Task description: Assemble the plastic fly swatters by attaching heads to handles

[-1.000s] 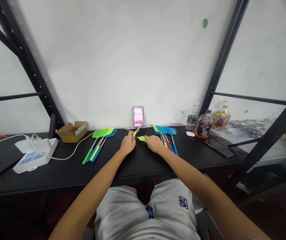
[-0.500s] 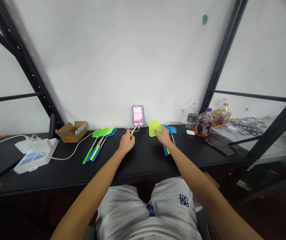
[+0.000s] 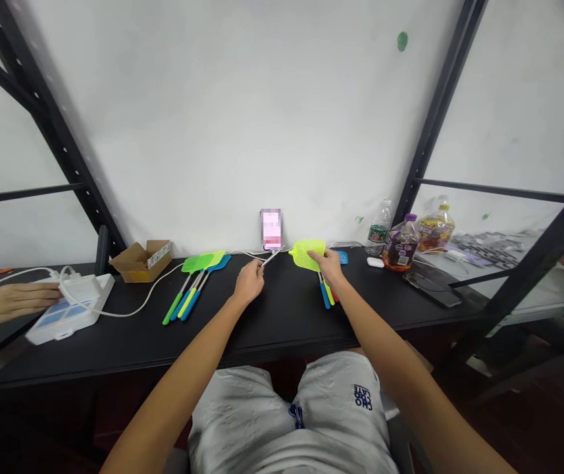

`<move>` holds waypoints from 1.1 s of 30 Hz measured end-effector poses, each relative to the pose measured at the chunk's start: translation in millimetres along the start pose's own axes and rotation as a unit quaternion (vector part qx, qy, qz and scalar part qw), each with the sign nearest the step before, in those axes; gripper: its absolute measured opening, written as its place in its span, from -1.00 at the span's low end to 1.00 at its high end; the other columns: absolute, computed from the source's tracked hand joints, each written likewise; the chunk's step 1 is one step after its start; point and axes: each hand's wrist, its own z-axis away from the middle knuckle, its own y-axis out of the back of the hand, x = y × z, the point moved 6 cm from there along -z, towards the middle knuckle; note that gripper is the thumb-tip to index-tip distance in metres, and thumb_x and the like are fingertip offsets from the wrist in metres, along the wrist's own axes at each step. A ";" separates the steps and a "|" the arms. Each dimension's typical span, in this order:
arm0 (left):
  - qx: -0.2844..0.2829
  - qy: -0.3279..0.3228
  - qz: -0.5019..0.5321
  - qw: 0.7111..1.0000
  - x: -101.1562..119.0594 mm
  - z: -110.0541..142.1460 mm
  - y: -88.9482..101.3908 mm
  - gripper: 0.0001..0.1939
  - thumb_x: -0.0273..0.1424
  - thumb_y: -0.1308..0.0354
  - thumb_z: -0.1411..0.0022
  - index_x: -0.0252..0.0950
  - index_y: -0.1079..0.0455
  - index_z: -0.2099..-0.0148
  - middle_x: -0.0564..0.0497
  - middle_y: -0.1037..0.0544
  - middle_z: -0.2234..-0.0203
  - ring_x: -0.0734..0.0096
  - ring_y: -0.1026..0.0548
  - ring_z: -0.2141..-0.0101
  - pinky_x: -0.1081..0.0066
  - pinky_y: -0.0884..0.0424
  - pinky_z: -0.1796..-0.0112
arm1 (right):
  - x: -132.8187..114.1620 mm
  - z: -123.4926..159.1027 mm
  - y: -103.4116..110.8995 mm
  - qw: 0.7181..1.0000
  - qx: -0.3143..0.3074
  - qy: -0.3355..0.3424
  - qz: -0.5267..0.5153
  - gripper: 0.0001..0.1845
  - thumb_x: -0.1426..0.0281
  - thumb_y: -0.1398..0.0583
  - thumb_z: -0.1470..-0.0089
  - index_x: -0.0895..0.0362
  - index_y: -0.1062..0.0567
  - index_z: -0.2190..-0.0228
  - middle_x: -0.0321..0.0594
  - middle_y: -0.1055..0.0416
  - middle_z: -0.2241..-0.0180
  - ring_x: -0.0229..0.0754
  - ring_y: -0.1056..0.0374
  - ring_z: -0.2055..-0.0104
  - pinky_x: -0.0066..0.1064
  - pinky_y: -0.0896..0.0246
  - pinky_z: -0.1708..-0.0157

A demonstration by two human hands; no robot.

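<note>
My left hand (image 3: 249,282) is closed around a fly swatter handle, with its thin silver rod (image 3: 272,255) sticking out up and to the right. My right hand (image 3: 330,266) pinches a yellow-green, perforated fly swatter head (image 3: 306,253) at its right side. The head's narrow neck points left at the rod's tip, with a small gap seeming to lie between them. Beneath my right hand lie fly swatters with blue (image 3: 324,295), yellow and red grips, partly hidden. Left of my hands, several fly swatters (image 3: 197,262) with green, yellow-green and blue heads lie fanned together.
A phone (image 3: 272,230) leans on the wall. An open cardboard box (image 3: 141,262) and a white power strip (image 3: 72,319) stand left, where another person's hand (image 3: 12,304) reaches in. Bottles (image 3: 379,230), a white case (image 3: 375,262) and a dark phone (image 3: 432,289) are right.
My right hand has turned the swatter head so its neck points left instead of up. The left hand has tilted the rod rightward. Another person's hand has come in at the left.
</note>
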 end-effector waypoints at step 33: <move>-0.042 -0.098 0.014 0.994 -2.5 0.2 -6.7 -0.69 -0.47 0.08 -0.27 -0.26 -0.48 0.10 -0.05 -0.49 0.33 0.36 -0.44 0.32 0.39 -0.34 0.21 | -1.9 -5.4 13.0 0.992 0.024 0.036 0.121 -0.45 0.06 -0.30 0.13 0.24 -0.54 0.22 0.00 -0.55 0.23 0.02 -0.48 0.20 -0.23 -0.42 0.26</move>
